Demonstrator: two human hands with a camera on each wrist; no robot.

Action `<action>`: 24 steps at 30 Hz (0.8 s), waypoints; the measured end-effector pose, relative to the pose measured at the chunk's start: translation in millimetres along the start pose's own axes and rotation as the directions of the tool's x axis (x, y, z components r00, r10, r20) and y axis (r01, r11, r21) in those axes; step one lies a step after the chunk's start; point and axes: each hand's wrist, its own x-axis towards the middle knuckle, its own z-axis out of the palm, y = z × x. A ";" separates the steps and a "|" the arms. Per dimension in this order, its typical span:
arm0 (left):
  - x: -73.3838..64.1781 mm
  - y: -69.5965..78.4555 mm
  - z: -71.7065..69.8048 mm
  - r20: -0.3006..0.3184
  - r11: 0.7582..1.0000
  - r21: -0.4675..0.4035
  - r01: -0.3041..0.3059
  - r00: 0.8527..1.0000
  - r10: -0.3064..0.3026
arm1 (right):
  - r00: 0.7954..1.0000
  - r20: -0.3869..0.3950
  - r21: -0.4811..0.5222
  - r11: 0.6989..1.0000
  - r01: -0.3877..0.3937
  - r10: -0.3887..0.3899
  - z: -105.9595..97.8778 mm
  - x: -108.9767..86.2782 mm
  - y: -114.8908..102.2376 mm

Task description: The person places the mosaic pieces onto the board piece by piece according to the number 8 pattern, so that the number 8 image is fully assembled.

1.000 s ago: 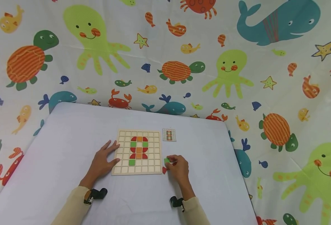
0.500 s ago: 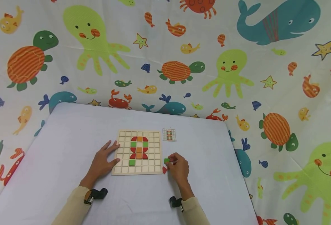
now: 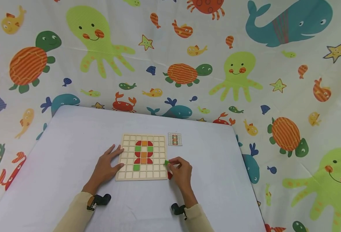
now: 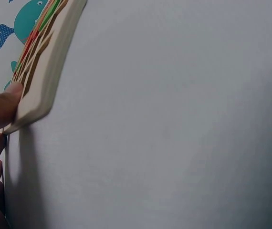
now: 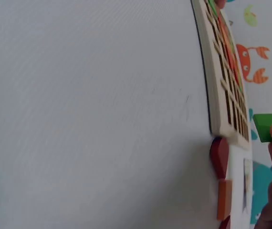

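Green tile (image 3: 166, 162) pinched in right hand (image 3: 182, 172), just over right edge of grid board (image 3: 142, 157). Left hand (image 3: 105, 166) flat, fingers straight, steadying board's left edge on bench (image 3: 72, 135). Keep tile level, square to empty cell (loose red pcs (image 5: 219, 156) lie beside board).

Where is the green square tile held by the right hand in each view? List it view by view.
Head: green tile, pinched by the right hand at the wooden grid board's right edge.
Left wrist: not in view.
Right wrist: green tile at right edge, on fingertips.
Shared landmark: the wooden grid board.
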 end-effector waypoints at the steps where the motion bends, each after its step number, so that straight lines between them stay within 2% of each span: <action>1: 0.0 0.1 0.0 0.000 1.000 -0.002 0.000 1.000 0.000 | 1.000 0.012 0.011 1.000 0.008 -0.008 1.2 -0.2 -2.2; 8: 0.5 0.5 0.7 0.004 1.000 0.002 0.006 1.000 -0.006 | 0.993 0.112 0.086 0.996 0.019 -0.029 13.8 -1.2 -17.8; 13: 0.6 0.7 0.3 0.005 1.000 0.000 0.006 1.000 -0.006 | 0.984 0.176 0.097 0.995 0.002 -0.019 27.7 -2.5 -26.7; 19: 0.3 1.9 -0.1 0.008 1.000 -0.009 0.014 1.000 -0.014 | 0.978 0.201 0.034 0.998 -0.059 0.052 45.2 -3.4 -25.7; 24: -0.3 3.4 -1.4 0.004 1.000 -0.007 0.014 1.000 -0.014 | 0.981 0.184 -0.031 0.998 -0.053 0.057 53.2 -3.8 -28.8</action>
